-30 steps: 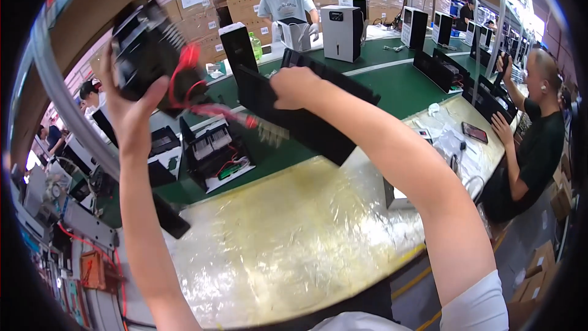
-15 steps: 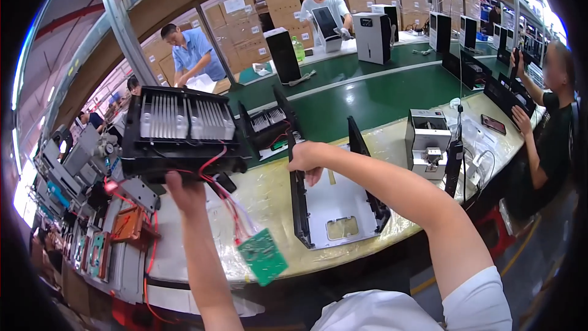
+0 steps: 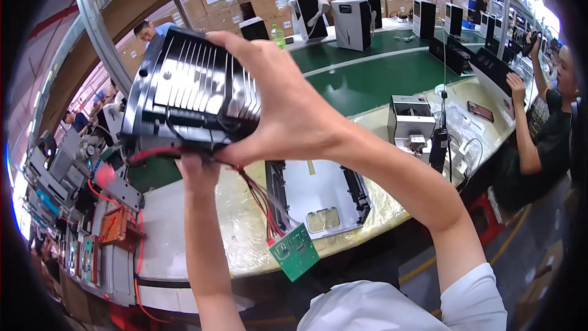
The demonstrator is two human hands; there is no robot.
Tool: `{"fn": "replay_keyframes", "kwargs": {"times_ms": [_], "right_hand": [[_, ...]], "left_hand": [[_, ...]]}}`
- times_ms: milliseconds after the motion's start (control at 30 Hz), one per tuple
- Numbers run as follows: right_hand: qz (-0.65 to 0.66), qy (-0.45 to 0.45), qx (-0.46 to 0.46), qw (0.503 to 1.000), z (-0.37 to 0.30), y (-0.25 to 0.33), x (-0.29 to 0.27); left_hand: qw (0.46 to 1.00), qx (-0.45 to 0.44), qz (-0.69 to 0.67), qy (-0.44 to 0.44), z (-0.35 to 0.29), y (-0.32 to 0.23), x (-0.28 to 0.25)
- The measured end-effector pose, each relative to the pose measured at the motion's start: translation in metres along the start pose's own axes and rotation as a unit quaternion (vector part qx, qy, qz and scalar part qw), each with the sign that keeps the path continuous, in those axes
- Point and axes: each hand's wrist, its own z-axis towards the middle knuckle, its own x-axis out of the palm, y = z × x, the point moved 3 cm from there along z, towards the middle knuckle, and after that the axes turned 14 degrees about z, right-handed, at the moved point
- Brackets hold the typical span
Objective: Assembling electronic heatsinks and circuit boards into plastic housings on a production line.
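Note:
A black unit with a row of shiny metal fins (image 3: 190, 89) is held up, tilted, at the left of the bench. My left hand (image 3: 199, 171) supports it from below, fingers partly hidden beneath. Around its right side my right hand (image 3: 285, 113) is wrapped, fingers over the top edge and thumb low at the front. Red and dark wires (image 3: 260, 202) hang from the unit, with a green circuit board (image 3: 294, 252) dangling at their end. Below and to the right lies an open housing (image 3: 300, 187), a white panel with black side walls.
A grey metal fixture (image 3: 413, 119) and a phone (image 3: 480, 111) occupy the right of the bench. Behind runs a green conveyor (image 3: 355, 89) with white-and-black appliances (image 3: 353, 26). At left are an orange jig (image 3: 119, 224) and a red air hose (image 3: 140, 239). Co-workers stand behind and at right.
My right hand has left the housing and taken hold of the finned unit. The unit has tilted, and the dangling board has swung right. The view has shifted a little.

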Motion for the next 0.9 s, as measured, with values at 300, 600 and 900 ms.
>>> {"fn": "replay_keyframes", "kwargs": {"times_ms": [300, 600, 900], "right_hand": [[-0.287, -0.101, -0.095, 0.948, -0.02, 0.014, -0.046], [-0.331, -0.048, -0.005, 0.943, -0.05, 0.029, -0.081], [-0.241, 0.187, 0.15, 0.94, -0.091, -0.002, -0.056]], "left_hand": [[0.814, 0.026, 0.556, -0.169, -0.112, -0.063, 0.187], [0.8, -0.019, 0.588, -0.117, -0.132, -0.03, 0.216], [0.834, -0.086, 0.513, 0.181, -0.156, -0.055, 0.207]]}}
